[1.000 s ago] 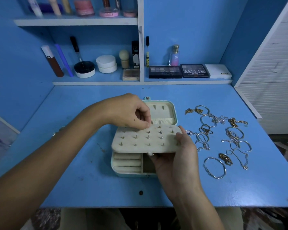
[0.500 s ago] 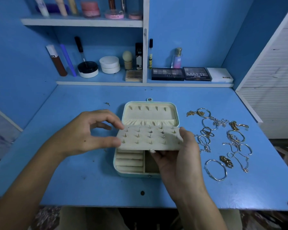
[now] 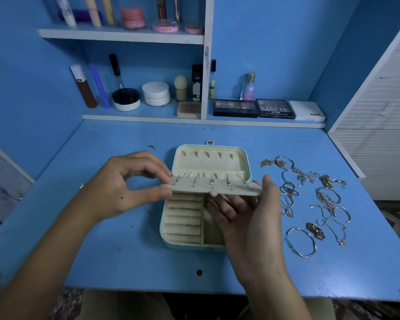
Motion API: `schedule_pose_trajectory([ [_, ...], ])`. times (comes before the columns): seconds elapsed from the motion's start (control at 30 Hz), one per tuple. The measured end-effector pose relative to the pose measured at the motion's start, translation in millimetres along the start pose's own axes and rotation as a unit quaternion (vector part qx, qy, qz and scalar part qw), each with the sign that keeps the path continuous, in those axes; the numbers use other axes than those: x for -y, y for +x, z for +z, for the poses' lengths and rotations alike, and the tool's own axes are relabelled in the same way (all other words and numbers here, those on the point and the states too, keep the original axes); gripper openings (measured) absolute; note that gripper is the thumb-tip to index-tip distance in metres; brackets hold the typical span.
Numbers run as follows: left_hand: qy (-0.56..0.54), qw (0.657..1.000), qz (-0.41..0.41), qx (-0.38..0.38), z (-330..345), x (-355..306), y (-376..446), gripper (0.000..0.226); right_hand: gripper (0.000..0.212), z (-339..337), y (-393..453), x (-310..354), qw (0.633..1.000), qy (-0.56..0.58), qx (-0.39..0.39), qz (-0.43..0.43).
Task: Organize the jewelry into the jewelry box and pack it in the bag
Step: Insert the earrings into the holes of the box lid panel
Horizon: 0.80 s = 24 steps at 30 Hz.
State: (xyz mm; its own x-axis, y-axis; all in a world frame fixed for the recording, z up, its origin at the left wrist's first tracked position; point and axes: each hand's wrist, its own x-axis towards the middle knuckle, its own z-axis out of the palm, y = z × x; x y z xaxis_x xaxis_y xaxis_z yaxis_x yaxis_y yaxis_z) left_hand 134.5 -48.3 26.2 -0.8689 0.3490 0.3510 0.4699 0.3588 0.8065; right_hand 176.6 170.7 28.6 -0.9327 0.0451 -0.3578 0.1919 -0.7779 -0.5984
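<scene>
A mint jewelry box lies open in the middle of the blue table, its lid back. Above its ring rolls I hold the cream earring panel, studded with several earrings. My left hand pinches the panel's left edge between thumb and fingers. My right hand grips its right end, thumb at the edge and fingers underneath. Loose bangles, chains and bracelets are spread on the table right of the box. No bag is in view.
A small earring lies on the table behind my left hand. Shelves at the back hold makeup palettes, jars, a perfume bottle and tubes. A white louvred door stands on the right.
My left hand left the top of the panel, swung out to the left, then took hold of its left edge. The panel has tipped flatter over the box. The view shifted down slightly.
</scene>
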Motion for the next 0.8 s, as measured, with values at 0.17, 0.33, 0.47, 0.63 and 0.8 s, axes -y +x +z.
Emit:
schedule_pose_trajectory([
  [0.17, -0.040, 0.998, 0.028, -0.028, -4, -2, 20, 0.016, 0.036, 2, 3, 1, 0.996, -0.035, -0.072, -0.026],
  [0.33, -0.029, 0.997, 0.005, -0.067, -4, 0, 41, 0.005, 0.027, 1, 9, 2, 0.989, -0.086, -0.092, -0.074],
  [0.47, -0.019, 0.995, -0.011, -0.095, -2, 6, 54, 0.001, 0.017, 1, 20, 11, 0.978, -0.124, -0.098, -0.133],
  [0.63, -0.026, 0.990, -0.043, -0.128, 4, 17, 63, 0.009, 0.018, 0, 41, 29, 0.901, -0.299, -0.102, -0.296],
  [0.8, -0.035, 0.986, -0.065, -0.148, 8, 31, 66, 0.021, 0.021, 6, 73, 51, 0.806, -0.448, -0.073, -0.380],
])
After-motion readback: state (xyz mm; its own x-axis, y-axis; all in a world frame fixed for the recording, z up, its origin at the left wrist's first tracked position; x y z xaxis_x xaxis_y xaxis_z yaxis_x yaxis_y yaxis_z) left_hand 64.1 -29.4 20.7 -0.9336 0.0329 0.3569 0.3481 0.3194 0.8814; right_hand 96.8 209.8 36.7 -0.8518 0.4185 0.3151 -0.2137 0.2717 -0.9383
